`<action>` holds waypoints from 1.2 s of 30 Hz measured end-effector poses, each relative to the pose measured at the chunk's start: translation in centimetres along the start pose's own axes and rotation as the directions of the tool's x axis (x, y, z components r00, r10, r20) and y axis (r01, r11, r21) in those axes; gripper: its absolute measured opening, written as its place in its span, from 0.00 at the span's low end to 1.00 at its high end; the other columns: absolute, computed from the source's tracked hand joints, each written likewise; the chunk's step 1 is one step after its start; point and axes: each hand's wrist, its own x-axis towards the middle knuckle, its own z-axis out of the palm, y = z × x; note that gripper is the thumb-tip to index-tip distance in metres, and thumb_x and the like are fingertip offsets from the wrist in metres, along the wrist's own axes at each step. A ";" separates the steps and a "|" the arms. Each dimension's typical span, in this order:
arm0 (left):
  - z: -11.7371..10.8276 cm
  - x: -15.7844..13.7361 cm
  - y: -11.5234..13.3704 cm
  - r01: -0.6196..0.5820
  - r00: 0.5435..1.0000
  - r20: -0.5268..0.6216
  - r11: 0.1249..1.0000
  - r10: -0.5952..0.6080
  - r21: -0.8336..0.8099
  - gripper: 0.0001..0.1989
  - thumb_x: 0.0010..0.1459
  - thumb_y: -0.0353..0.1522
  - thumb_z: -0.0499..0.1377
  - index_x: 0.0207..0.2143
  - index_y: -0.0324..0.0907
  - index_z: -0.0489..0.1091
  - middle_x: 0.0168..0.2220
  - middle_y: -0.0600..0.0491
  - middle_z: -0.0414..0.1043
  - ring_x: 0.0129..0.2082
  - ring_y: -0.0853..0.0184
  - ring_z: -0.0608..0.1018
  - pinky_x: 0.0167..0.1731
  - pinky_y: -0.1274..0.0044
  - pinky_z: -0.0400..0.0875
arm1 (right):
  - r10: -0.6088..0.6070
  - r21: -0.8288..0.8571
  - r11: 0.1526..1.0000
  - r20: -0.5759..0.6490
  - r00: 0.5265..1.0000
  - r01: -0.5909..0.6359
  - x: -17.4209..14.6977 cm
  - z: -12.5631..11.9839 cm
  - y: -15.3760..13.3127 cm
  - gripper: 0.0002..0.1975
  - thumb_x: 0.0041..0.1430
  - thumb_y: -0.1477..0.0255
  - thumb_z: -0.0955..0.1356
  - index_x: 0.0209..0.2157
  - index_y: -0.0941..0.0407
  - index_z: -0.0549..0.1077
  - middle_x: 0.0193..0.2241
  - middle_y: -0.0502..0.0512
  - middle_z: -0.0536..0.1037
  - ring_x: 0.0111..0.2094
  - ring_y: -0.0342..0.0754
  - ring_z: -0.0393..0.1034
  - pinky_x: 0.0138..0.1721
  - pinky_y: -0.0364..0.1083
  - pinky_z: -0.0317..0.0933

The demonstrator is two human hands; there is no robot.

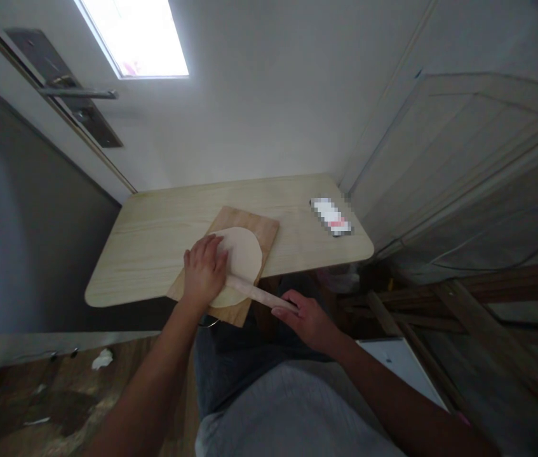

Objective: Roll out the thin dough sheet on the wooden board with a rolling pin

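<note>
A round, flat sheet of dough (244, 251) lies on a wooden cutting board (262, 223). A rolling pin (262, 296) slants across the dough's near part and juts past the board's right edge. My right hand (309, 320) is closed around the pin's right end, off the board. On the left side of the dough, my left hand (206, 270) rests palm down with its fingers stretched out. Its thumb side is close to the pin's left end; whether the two touch is hard to make out.
The board sits askew on a pale wooden table (154, 222) and overhangs its front edge. A blurred-out phone (330, 216) lies at the table's right. Behind stands a white door with a metal handle (80, 93). Wooden slats (478, 314) are at lower right.
</note>
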 end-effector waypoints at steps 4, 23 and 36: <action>-0.1 -0.5 0.0 0.018 0.994 0.108 0.995 -0.029 0.096 0.24 0.69 0.39 0.44 0.64 0.45 0.61 0.67 0.43 0.60 0.67 0.50 0.60 0.63 0.48 0.53 | -0.018 -0.022 1.000 -0.004 1.000 0.018 -0.1 -0.1 -0.1 0.18 0.64 0.53 0.66 0.37 0.55 0.71 0.23 0.47 0.71 0.24 0.42 0.63 0.26 0.41 0.50; -0.8 1.3 1.9 -0.024 0.981 0.193 0.985 -0.010 0.173 0.25 0.68 0.36 0.45 0.66 0.48 0.59 0.68 0.46 0.58 0.68 0.49 0.58 0.63 0.43 0.49 | 0.132 0.111 0.985 -0.027 0.991 -0.128 0.9 -0.4 0.7 0.19 0.62 0.52 0.66 0.37 0.55 0.73 0.24 0.47 0.71 0.25 0.43 0.63 0.26 0.42 0.52; 1.5 5.2 3.2 -0.061 0.985 0.169 0.989 0.038 0.134 0.24 0.69 0.39 0.45 0.65 0.51 0.60 0.67 0.46 0.59 0.67 0.49 0.59 0.63 0.43 0.47 | 0.181 0.119 0.981 -0.270 0.946 -0.154 3.5 -1.7 1.0 0.21 0.60 0.50 0.67 0.31 0.55 0.73 0.24 0.50 0.73 0.26 0.45 0.66 0.28 0.43 0.56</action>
